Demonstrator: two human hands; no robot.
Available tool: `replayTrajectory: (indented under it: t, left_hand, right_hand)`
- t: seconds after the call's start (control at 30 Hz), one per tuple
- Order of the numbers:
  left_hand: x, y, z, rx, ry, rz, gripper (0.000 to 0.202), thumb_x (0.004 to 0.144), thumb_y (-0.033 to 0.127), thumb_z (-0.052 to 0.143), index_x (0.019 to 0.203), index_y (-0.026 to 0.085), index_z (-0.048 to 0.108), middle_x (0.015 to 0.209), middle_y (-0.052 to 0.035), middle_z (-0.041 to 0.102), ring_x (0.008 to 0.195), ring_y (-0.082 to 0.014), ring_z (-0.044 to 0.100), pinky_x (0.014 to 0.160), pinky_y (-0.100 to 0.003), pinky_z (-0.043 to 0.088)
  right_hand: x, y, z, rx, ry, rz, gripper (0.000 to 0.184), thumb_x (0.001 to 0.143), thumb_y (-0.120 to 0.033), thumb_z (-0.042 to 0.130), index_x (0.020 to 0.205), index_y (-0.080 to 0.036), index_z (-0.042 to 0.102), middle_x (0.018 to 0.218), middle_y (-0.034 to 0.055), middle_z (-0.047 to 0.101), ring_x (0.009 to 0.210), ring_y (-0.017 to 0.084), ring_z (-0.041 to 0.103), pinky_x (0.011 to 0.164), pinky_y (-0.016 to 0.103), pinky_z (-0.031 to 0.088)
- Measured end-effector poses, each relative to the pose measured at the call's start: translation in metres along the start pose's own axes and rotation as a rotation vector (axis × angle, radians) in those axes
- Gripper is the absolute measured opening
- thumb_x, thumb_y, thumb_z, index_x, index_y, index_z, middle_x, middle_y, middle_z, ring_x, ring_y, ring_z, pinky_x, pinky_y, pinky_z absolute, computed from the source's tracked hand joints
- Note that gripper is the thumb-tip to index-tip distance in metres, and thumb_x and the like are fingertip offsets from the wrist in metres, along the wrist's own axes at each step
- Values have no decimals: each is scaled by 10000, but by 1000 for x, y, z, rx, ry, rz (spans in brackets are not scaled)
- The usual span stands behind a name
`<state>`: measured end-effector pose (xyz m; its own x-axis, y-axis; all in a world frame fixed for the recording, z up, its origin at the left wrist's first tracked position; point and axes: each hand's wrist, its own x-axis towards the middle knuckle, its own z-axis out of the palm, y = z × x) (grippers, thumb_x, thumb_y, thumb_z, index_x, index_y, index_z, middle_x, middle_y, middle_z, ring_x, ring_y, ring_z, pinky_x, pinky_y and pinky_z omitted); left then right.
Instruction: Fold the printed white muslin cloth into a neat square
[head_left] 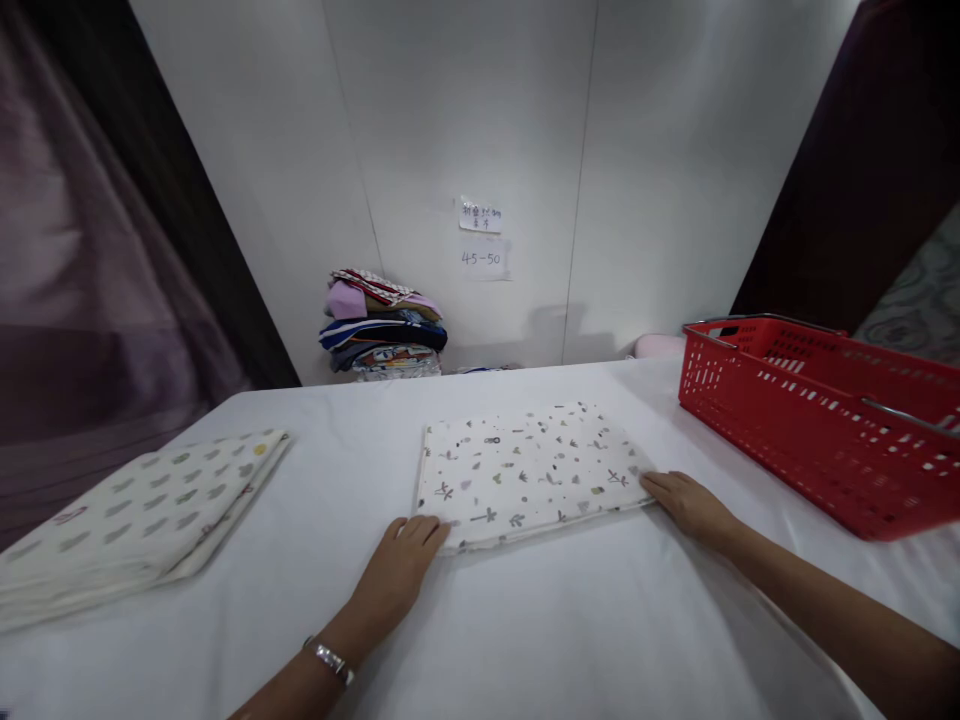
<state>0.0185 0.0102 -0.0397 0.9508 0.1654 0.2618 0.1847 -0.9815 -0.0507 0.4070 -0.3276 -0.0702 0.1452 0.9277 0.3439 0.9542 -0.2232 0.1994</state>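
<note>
In front of me a white folded cloth [532, 470] with small grey and beige prints lies flat on the white-covered table [300, 650]. At its near left corner my left hand [401, 565], with a bracelet on the wrist, has its fingers closed on the edge. My right hand [690, 505] pinches the near right corner, fingers on top; its thumb is hard to make out. Off to the left sits another folded cloth [165, 500], cream with grey heart-like shapes and a yellow spot, apart from both hands.
A red plastic basket [810, 430] with metal handles stands on the right side of the table. Beyond the far edge a pile of folded fabrics [382, 330] rises against the white wall. Two paper notes [482, 240] are stuck there. A purple curtain [90, 250] hangs at left.
</note>
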Motion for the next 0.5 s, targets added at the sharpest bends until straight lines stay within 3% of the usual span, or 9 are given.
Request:
replayTrajectory:
  t: [0.17,0.37,0.5]
  left_hand:
    - [1,-2,3,-1,31,19,591,758,-79,295,1200,210,561,1125,-62,623,1047,-194,546,912,-392,404]
    - [3,-1,-4,-65,34,-37,577,714,-49,326,1183,171,581,1111,-71,651,1020,-201,572,926,-399,418]
    - [12,-9,-21,-144,58,-115,559,709,10,358,1207,165,560,1092,-74,666,973,-206,597,933,-413,421]
  right_hand:
    - [12,-2,0,-21,-27,-32,482,824,-37,323,1239,-133,548,1171,145,616,977,227,605,901,419,453]
    - [17,1,-1,162,-17,90,404,850,-155,352,1161,-175,611,1117,120,645,938,241,611,851,400,470]
    - [24,9,-18,242,-12,199,425,759,-148,383,1096,-201,636,1011,82,685,913,231,626,834,387,480]
